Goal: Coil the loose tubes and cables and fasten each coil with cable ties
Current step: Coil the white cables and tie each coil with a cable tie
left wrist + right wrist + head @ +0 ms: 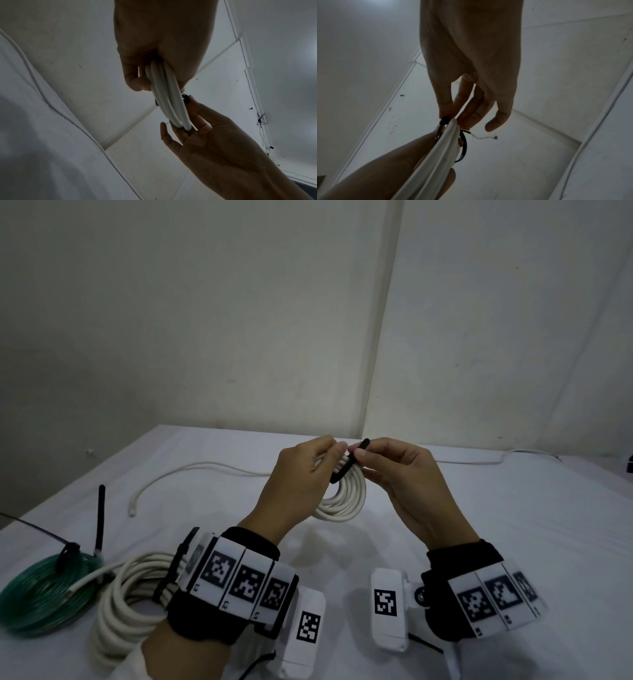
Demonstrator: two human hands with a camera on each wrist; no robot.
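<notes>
A small coil of white cable [344, 494] hangs in the air above the table, and my left hand [301, 474] grips its top with curled fingers. A black cable tie [346, 462] loops around the coil's strands. My right hand [387, 463] pinches the tie's end between thumb and forefinger. In the left wrist view the white strands [169, 97] run out of my left fist toward my right hand [205, 135]. The right wrist view has the black loop [463, 147] around the strands [440, 152] just below my right fingertips [444, 113].
A tied green tube coil [44, 594] and a larger white cable coil [130, 604] lie at the near left of the white table [479, 508]. A loose white cable [178, 474] trails across the far side. Walls close behind.
</notes>
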